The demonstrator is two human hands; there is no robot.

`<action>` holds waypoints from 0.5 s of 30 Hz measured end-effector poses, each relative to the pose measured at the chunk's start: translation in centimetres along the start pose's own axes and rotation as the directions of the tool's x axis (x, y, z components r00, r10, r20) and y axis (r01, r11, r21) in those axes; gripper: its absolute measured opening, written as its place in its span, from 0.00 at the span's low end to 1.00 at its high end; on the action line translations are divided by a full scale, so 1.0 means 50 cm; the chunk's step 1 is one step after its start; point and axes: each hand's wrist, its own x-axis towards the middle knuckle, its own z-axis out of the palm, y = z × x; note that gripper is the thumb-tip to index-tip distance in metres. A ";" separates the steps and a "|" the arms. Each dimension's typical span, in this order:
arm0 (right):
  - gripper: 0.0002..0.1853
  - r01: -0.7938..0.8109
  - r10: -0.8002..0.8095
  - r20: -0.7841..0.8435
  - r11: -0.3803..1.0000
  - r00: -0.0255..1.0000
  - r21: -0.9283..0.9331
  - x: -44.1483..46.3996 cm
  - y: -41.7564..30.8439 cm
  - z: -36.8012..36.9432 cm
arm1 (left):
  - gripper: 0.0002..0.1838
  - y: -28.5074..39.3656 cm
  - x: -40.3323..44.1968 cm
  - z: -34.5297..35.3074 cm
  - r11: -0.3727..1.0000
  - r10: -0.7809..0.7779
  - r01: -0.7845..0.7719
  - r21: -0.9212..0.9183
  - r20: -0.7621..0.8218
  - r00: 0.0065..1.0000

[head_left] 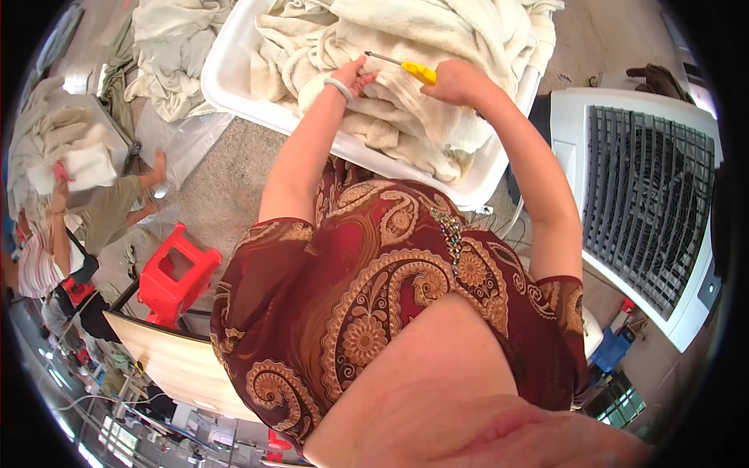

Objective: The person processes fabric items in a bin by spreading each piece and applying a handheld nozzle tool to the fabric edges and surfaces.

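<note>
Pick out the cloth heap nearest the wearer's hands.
The cream heap in the white tub, beneath the left hand and right hand; the other heaps lie farther left, outside the tub.

One wide, round-edged view looks steeply down and forward from the wearer's head: the patterned top (390, 273) is very near, the cream cloth (421, 27) in a white tub (224, 82) farther out, a red stool (201, 267) left, a fan unit (651, 207) right.

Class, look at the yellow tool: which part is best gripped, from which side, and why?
Best, I'd judge, by the yellow handle, coming from the wearer's right, where the right hand grips it: it is thicker than the metal shaft, which points left, toward the left hand.
</note>
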 end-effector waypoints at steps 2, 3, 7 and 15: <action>0.19 -0.024 0.024 0.038 1.000 0.999 0.013 -0.017 0.000 -0.008 | 0.09 0.016 0.007 -0.018 0.996 0.019 -0.012 -0.085 0.086 0.996; 0.19 -0.029 0.028 0.045 0.999 0.999 0.018 -0.030 0.000 -0.007 | 0.09 0.024 0.003 -0.022 0.997 0.010 -0.003 -0.082 0.086 0.996; 0.18 -0.015 0.017 0.062 0.999 0.998 -0.033 -0.077 0.024 0.010 | 0.10 0.052 0.012 -0.033 0.995 0.087 -0.091 0.028 0.126 0.988; 0.19 -0.092 0.092 0.100 0.996 0.991 0.000 -0.158 0.064 0.041 | 0.29 0.009 -0.062 0.012 0.955 0.111 -0.095 0.281 -0.044 0.993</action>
